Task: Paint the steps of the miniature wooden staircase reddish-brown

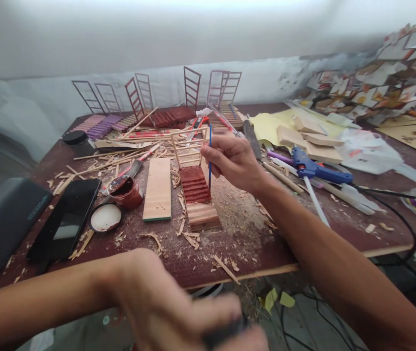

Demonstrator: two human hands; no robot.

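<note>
My right hand [235, 161] is closed around a thin blue paintbrush [210, 170], held upright with its dark tip down at the right edge of a small wooden model chair [195, 185]. The chair has a ladder-like back of thin sticks and a ribbed part coated in wet-looking red-brown paint; its front end is bare wood. My fingers are right beside the back's right post; whether they touch it I cannot tell. Low in the foreground, my left hand [171, 302] is blurred, its fingers bent around a dark thing [226, 331] too smeared to name.
An open jar of red-brown paint [125, 192], its lid [106, 217] and a plain wooden board [157, 187] lie left of the chair. A phone [67, 219] is farther left. On the right lies a blue glue gun [317, 168] with its cable. Several painted model chairs stand behind.
</note>
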